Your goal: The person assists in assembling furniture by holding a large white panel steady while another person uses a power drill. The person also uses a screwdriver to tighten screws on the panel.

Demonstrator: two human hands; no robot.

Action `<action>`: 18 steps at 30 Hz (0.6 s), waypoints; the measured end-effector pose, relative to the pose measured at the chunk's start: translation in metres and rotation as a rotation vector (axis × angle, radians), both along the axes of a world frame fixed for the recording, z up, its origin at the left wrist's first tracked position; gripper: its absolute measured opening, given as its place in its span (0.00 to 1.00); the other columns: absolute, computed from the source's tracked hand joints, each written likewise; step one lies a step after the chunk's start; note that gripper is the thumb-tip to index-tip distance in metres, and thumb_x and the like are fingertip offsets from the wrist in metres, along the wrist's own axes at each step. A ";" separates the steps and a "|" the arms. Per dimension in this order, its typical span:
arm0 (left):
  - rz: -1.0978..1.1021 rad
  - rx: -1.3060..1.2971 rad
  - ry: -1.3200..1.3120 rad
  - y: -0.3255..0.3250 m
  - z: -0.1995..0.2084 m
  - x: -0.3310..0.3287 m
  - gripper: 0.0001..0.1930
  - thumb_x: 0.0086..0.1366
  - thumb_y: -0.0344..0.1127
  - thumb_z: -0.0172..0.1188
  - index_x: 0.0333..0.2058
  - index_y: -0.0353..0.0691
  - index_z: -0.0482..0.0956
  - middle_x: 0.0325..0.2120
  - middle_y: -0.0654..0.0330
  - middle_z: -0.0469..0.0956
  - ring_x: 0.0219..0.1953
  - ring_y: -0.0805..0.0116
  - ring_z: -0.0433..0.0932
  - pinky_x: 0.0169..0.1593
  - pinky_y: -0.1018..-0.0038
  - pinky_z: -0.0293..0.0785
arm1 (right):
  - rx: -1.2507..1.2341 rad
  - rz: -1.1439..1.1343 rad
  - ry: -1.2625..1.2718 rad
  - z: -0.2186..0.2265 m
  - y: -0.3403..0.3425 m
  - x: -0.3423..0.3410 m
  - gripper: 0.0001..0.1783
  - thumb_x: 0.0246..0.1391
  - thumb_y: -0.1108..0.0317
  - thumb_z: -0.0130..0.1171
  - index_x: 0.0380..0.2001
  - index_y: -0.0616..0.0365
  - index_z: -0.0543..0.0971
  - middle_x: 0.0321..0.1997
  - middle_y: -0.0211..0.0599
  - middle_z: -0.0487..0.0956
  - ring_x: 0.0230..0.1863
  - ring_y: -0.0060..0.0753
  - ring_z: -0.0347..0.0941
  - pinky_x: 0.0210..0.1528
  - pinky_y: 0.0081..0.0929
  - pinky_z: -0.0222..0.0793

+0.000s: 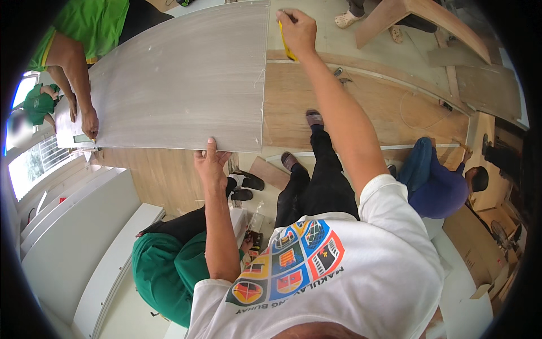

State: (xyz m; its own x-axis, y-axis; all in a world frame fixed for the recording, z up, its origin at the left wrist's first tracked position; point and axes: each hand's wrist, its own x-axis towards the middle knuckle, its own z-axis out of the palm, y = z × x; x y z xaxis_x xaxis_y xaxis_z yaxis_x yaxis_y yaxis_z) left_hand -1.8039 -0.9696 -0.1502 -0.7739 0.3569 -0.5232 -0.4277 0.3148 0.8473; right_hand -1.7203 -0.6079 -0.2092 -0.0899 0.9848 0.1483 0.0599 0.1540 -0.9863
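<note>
A large grey laminate-like panel (180, 79) stretches across the upper left, its right edge running up the middle of the view. My left hand (212, 169) grips the panel's near edge, thumb on top and fingers at or under the edge. Beyond the panel's far right side, my right hand (298, 34) is closed around a slim yellow tool (288, 48) that looks like a utility knife; its tip is hard to make out. At the panel's left end, another person's hand (90, 122) presses on the near corner with a small yellow item.
A person in green (164, 271) crouches beside my left arm, and one in a purple top (437, 189) at the right. White boards (84, 226) stand at lower left. A plywood sheet (372, 107) lies past my feet, with a tool (341, 78) on it. A wooden frame (418, 14) stands at upper right.
</note>
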 end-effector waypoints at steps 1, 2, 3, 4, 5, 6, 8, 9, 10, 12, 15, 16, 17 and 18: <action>0.013 -0.006 -0.007 0.002 0.000 0.001 0.28 0.69 0.44 0.63 0.58 0.34 0.64 0.47 0.51 0.77 0.41 0.61 0.82 0.41 0.66 0.83 | 0.083 -0.007 -0.026 -0.001 0.013 -0.009 0.10 0.54 0.65 0.64 0.31 0.62 0.84 0.29 0.46 0.83 0.33 0.45 0.80 0.37 0.38 0.73; 0.026 -0.011 -0.014 0.001 0.001 0.002 0.27 0.69 0.43 0.63 0.58 0.35 0.65 0.46 0.52 0.78 0.39 0.62 0.82 0.40 0.67 0.83 | 0.166 -0.015 -0.052 -0.001 0.024 -0.016 0.09 0.54 0.67 0.62 0.31 0.62 0.83 0.30 0.50 0.82 0.35 0.51 0.79 0.38 0.42 0.73; 0.038 -0.016 -0.021 0.002 0.001 0.005 0.26 0.69 0.41 0.64 0.58 0.36 0.65 0.46 0.53 0.78 0.37 0.63 0.82 0.39 0.68 0.83 | 0.250 -0.024 -0.079 -0.003 0.033 -0.020 0.08 0.55 0.69 0.60 0.31 0.62 0.83 0.32 0.53 0.82 0.37 0.57 0.79 0.38 0.45 0.73; 0.066 -0.010 -0.028 0.002 0.002 0.005 0.25 0.69 0.40 0.64 0.56 0.36 0.66 0.42 0.54 0.78 0.35 0.65 0.82 0.37 0.69 0.83 | 0.236 -0.024 -0.114 -0.002 0.039 -0.028 0.08 0.54 0.68 0.61 0.32 0.62 0.83 0.33 0.53 0.82 0.38 0.56 0.80 0.40 0.44 0.74; 0.094 -0.003 -0.036 0.003 0.001 0.005 0.23 0.68 0.39 0.64 0.55 0.36 0.67 0.39 0.55 0.79 0.32 0.68 0.81 0.34 0.71 0.83 | 0.223 -0.023 -0.149 -0.002 0.043 -0.033 0.09 0.53 0.68 0.62 0.34 0.62 0.84 0.34 0.53 0.83 0.39 0.55 0.80 0.41 0.43 0.75; 0.123 0.005 -0.045 0.004 0.000 0.007 0.22 0.68 0.39 0.65 0.53 0.36 0.68 0.35 0.56 0.79 0.30 0.70 0.80 0.32 0.73 0.83 | 0.211 -0.022 -0.186 -0.002 0.047 -0.038 0.10 0.53 0.68 0.63 0.35 0.62 0.85 0.36 0.53 0.83 0.40 0.54 0.81 0.43 0.41 0.75; 0.099 -0.010 -0.044 0.006 -0.003 0.006 0.21 0.68 0.38 0.65 0.53 0.36 0.68 0.33 0.58 0.78 0.28 0.71 0.79 0.31 0.73 0.83 | 0.360 -0.031 -0.273 -0.029 0.066 -0.041 0.10 0.53 0.67 0.63 0.34 0.62 0.85 0.35 0.53 0.83 0.39 0.52 0.81 0.43 0.42 0.75; 0.105 -0.023 -0.030 0.001 -0.002 0.003 0.21 0.67 0.38 0.66 0.53 0.36 0.69 0.32 0.59 0.77 0.27 0.72 0.78 0.30 0.74 0.83 | 0.431 -0.021 -0.298 -0.039 0.070 -0.047 0.10 0.54 0.67 0.63 0.34 0.61 0.85 0.35 0.53 0.83 0.39 0.51 0.82 0.43 0.43 0.76; 0.141 -0.039 -0.051 -0.007 -0.004 0.002 0.22 0.67 0.38 0.67 0.53 0.36 0.69 0.31 0.60 0.77 0.27 0.73 0.77 0.30 0.74 0.83 | 0.357 0.010 -0.388 -0.017 0.053 -0.048 0.12 0.53 0.62 0.65 0.33 0.61 0.86 0.32 0.46 0.85 0.35 0.49 0.81 0.39 0.41 0.74; 0.125 -0.027 -0.064 0.000 -0.001 -0.005 0.23 0.65 0.39 0.68 0.52 0.35 0.70 0.31 0.59 0.77 0.27 0.73 0.77 0.31 0.73 0.82 | 0.330 -0.015 -0.367 -0.015 0.070 -0.041 0.14 0.53 0.59 0.65 0.37 0.56 0.87 0.37 0.47 0.85 0.39 0.49 0.82 0.42 0.41 0.75; 0.088 0.029 -0.040 0.012 0.005 0.005 0.26 0.64 0.41 0.69 0.52 0.31 0.70 0.33 0.55 0.80 0.28 0.70 0.78 0.32 0.71 0.82 | 0.392 0.006 -0.495 -0.004 0.077 -0.024 0.12 0.55 0.62 0.63 0.38 0.56 0.86 0.38 0.45 0.85 0.40 0.47 0.82 0.43 0.39 0.75; 0.098 0.013 -0.044 0.015 0.003 0.010 0.26 0.65 0.41 0.69 0.53 0.31 0.69 0.34 0.54 0.80 0.28 0.70 0.79 0.33 0.71 0.82 | 0.490 0.015 -0.568 -0.002 0.076 -0.019 0.11 0.56 0.62 0.62 0.37 0.56 0.86 0.39 0.45 0.85 0.41 0.47 0.83 0.44 0.38 0.75; 0.094 -0.002 -0.060 0.017 -0.001 0.017 0.27 0.65 0.42 0.69 0.53 0.30 0.69 0.35 0.52 0.80 0.28 0.69 0.79 0.34 0.71 0.82 | 0.448 0.038 -0.625 0.002 0.066 -0.016 0.11 0.56 0.62 0.63 0.38 0.57 0.86 0.39 0.46 0.85 0.41 0.47 0.82 0.45 0.38 0.75; 0.085 -0.018 -0.077 0.018 -0.004 0.021 0.27 0.65 0.43 0.68 0.53 0.30 0.69 0.36 0.51 0.81 0.29 0.68 0.79 0.34 0.71 0.82 | 0.406 0.057 -0.683 0.005 0.057 -0.013 0.12 0.56 0.63 0.63 0.38 0.57 0.86 0.39 0.47 0.84 0.42 0.47 0.82 0.46 0.38 0.75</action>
